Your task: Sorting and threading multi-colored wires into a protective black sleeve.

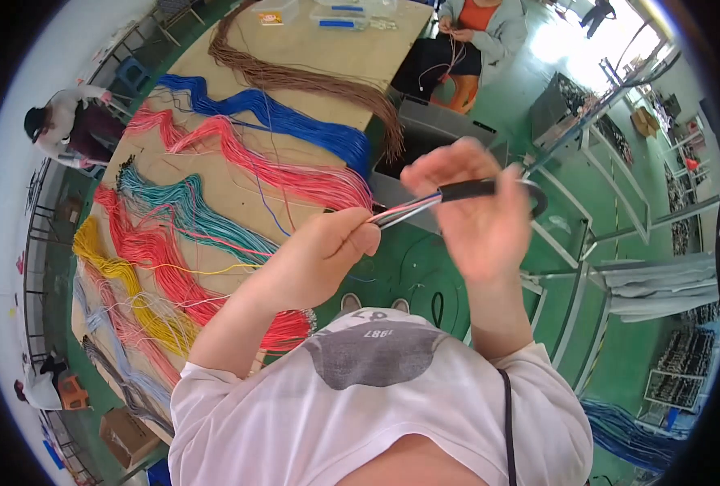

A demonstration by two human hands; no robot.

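In front of my chest, my left hand (315, 255) is closed round a small bundle of thin wires (408, 211), with red, white, blue and dark strands. These wires run up to the right into a black sleeve (467, 190). My right hand (487, 239) is raised at the sleeve, its fingers apart and slightly blurred. The sleeve crosses the palm and passes behind the fingers on the right. Beyond them a black curved end (538, 201) shows. The far ends of the wires inside the left fist are hidden.
A wooden table (327, 57) on the left bears wire bundles: blue (295, 121), pink-red (254, 162), teal (181, 206), yellow (125, 271) and brown (311, 77). Metal frames (574, 243) stand at right. A grey bin (449, 121) and a seated person (481, 40) are ahead.
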